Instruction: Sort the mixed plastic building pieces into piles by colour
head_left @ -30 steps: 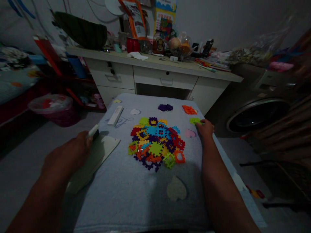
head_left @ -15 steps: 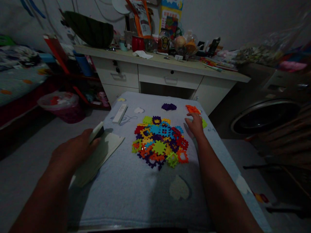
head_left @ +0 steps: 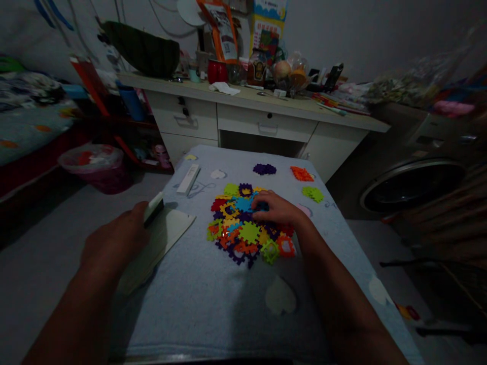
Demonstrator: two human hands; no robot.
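A pile of plastic interlocking building pieces in many colours lies mid-table. My right hand is over its upper right part, thumb and fingers curled around the edges of a blue piece, which they partly hide. At the left table edge my left hand grips a flat slab with a white edge and a dark side; its kind does not show. Under that hand lies a pale flat sheet or pad. Small separate groups of purple pieces, orange pieces and green pieces lie farther back.
A white narrow box lies at the table's back left. Behind stands a white desk crowded with jars, a red cup and papers. A washing machine is at right, and a lined waste bin at left.
My right hand has moved left and toward me, from beside the orange and green groups onto the pile. The left hand stays nearly still with its slab.
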